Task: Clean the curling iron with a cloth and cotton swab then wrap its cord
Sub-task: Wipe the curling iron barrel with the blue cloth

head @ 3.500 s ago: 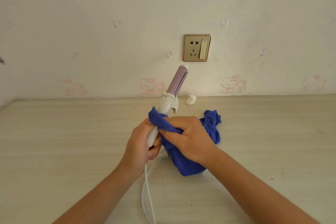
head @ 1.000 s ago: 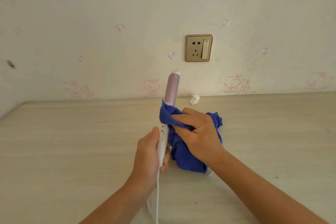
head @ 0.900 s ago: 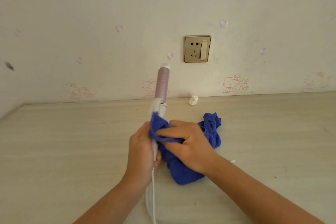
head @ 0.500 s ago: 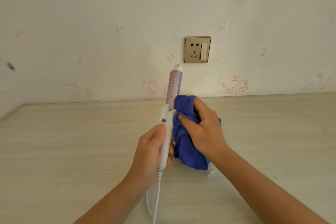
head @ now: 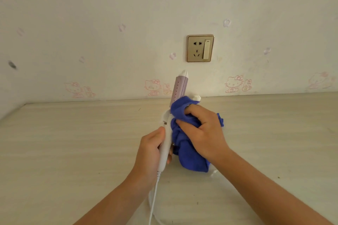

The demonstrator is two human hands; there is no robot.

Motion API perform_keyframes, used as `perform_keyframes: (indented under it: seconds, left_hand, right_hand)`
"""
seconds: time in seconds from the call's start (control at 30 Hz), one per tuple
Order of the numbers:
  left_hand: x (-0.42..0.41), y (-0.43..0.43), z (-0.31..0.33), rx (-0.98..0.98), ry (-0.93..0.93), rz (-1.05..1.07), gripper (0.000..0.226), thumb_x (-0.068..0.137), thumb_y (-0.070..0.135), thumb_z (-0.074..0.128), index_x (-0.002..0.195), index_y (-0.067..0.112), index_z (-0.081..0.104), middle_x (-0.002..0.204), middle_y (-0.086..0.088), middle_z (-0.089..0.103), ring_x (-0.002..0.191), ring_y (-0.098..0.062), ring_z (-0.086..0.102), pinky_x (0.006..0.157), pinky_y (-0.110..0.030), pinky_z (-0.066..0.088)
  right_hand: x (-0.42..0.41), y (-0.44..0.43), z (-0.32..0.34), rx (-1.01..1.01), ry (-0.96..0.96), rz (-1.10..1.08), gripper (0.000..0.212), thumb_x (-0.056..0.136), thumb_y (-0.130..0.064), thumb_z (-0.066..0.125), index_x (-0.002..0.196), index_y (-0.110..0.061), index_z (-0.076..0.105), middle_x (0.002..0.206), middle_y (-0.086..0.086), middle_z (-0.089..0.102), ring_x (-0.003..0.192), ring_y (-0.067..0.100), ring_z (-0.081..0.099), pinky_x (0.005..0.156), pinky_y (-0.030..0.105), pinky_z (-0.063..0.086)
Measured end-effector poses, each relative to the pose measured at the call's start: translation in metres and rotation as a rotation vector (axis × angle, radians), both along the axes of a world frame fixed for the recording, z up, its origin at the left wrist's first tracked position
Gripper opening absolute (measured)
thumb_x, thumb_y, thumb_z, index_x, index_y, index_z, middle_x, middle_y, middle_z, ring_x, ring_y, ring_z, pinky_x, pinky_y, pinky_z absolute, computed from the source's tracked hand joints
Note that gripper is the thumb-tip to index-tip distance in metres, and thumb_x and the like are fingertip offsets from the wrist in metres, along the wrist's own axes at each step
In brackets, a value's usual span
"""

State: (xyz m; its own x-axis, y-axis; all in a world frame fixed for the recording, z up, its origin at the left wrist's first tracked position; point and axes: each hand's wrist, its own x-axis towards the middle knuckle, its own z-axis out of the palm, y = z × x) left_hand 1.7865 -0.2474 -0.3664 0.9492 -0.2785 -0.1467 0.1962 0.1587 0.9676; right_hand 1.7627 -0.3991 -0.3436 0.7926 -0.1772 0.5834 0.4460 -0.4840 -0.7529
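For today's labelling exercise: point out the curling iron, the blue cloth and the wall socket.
curling iron (head: 180,87), head view, purple barrel.
blue cloth (head: 190,160), head view, lower fold.
wall socket (head: 196,48), head view, gold faceplate.

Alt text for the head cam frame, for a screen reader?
A person's left hand grips the white handle of a purple-barrelled curling iron, held nearly upright over a table, while the right hand holds a blue cloth against the barrel's base. Its white cord hangs toward the viewer; an empty wall socket is behind.

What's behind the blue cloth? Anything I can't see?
A white wad peeks over the top of the blue cloth. The right hand grips the cloth, which covers the lower barrel of the curling iron; the rest behind is hidden.
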Motion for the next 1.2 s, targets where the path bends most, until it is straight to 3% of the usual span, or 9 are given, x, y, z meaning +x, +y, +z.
perform_keyframes:
  seconds: [0.17,0.3,0.43,0.53,0.63,0.77,0.93,1.1,1.2]
  left_hand:
    - [0.015,0.011,0.016,-0.200,0.096,0.026,0.045,0.104,0.035,0.050,0.088,0.014,0.085,0.072,-0.009,0.072,0.064,-0.020,0.072,0.057,-0.027,0.059]
    - [0.011,0.007,0.011,-0.213,0.105,0.034,0.042,0.103,0.033,0.052,0.083,0.014,0.083,0.085,-0.015,0.073,0.078,-0.027,0.070,0.069,-0.034,0.056]
    - [0.001,-0.002,0.006,-0.108,0.056,0.000,0.048,0.106,0.034,0.048,0.070,0.022,0.077,0.071,-0.009,0.066,0.059,-0.018,0.063,0.054,-0.031,0.048]
    - [0.013,0.004,0.014,-0.188,0.038,0.070,0.036,0.105,0.030,0.050,0.086,0.012,0.075,0.075,-0.011,0.065,0.067,-0.022,0.064,0.064,-0.034,0.050]
    - [0.023,0.013,0.015,-0.151,-0.050,0.123,0.028,0.106,0.026,0.049,0.089,0.010,0.066,0.072,-0.009,0.057,0.066,-0.022,0.056,0.061,-0.034,0.049]
    - [0.015,0.006,0.009,-0.119,-0.164,0.120,0.037,0.110,0.021,0.039,0.099,-0.003,0.065,0.083,-0.020,0.060,0.074,-0.030,0.057,0.069,-0.040,0.051]
    - [0.009,0.000,0.000,0.054,-0.259,0.021,0.045,0.110,0.038,0.038,0.088,0.001,0.052,0.057,-0.013,0.050,0.038,-0.022,0.044,0.035,-0.026,0.033]
    - [0.018,0.004,0.001,-0.015,-0.130,0.079,0.044,0.109,0.032,0.044,0.097,-0.006,0.061,0.072,-0.014,0.052,0.058,-0.022,0.050,0.047,-0.030,0.042]
    - [0.016,0.005,-0.002,-0.052,-0.073,0.045,0.041,0.108,0.033,0.046,0.096,0.001,0.069,0.075,-0.017,0.058,0.063,-0.025,0.055,0.053,-0.030,0.045]
  right_hand:
    - [-0.007,0.033,-0.021,-0.274,0.097,0.308,0.022,0.081,-0.007,0.065,0.088,-0.028,0.067,0.079,-0.022,0.058,0.074,0.003,0.058,0.070,0.025,0.050]
    - [0.003,0.021,-0.010,-0.122,0.008,0.097,0.021,0.084,-0.007,0.065,0.090,-0.027,0.068,0.081,-0.011,0.066,0.075,0.011,0.062,0.070,0.030,0.051]
    - [0.003,0.004,-0.004,0.017,-0.026,0.030,0.027,0.086,-0.003,0.066,0.079,-0.029,0.064,0.074,-0.016,0.064,0.069,0.007,0.058,0.066,0.023,0.048]
    - [-0.004,0.022,-0.012,-0.096,0.047,0.201,0.026,0.080,-0.001,0.066,0.078,-0.026,0.062,0.072,-0.015,0.060,0.068,0.007,0.055,0.065,0.023,0.046]
    - [-0.007,0.035,-0.018,-0.218,0.083,0.329,0.025,0.081,-0.002,0.065,0.080,-0.027,0.063,0.073,-0.021,0.055,0.068,0.006,0.055,0.065,0.021,0.045]
    - [-0.005,0.027,-0.011,-0.115,-0.011,0.133,0.021,0.083,-0.004,0.066,0.083,-0.025,0.067,0.074,-0.017,0.061,0.071,0.009,0.059,0.067,0.026,0.049]
    - [0.000,0.011,-0.004,0.021,-0.082,-0.028,0.029,0.087,-0.001,0.066,0.088,-0.030,0.069,0.078,-0.021,0.066,0.074,0.008,0.062,0.069,0.017,0.048]
    - [-0.003,0.023,-0.016,-0.134,0.081,0.265,0.022,0.083,-0.002,0.067,0.086,-0.023,0.072,0.076,-0.019,0.064,0.071,0.009,0.063,0.067,0.022,0.050]
    - [-0.001,0.017,-0.012,-0.130,0.059,0.181,0.022,0.084,-0.003,0.068,0.088,-0.024,0.074,0.077,-0.017,0.065,0.072,0.009,0.062,0.068,0.023,0.050]
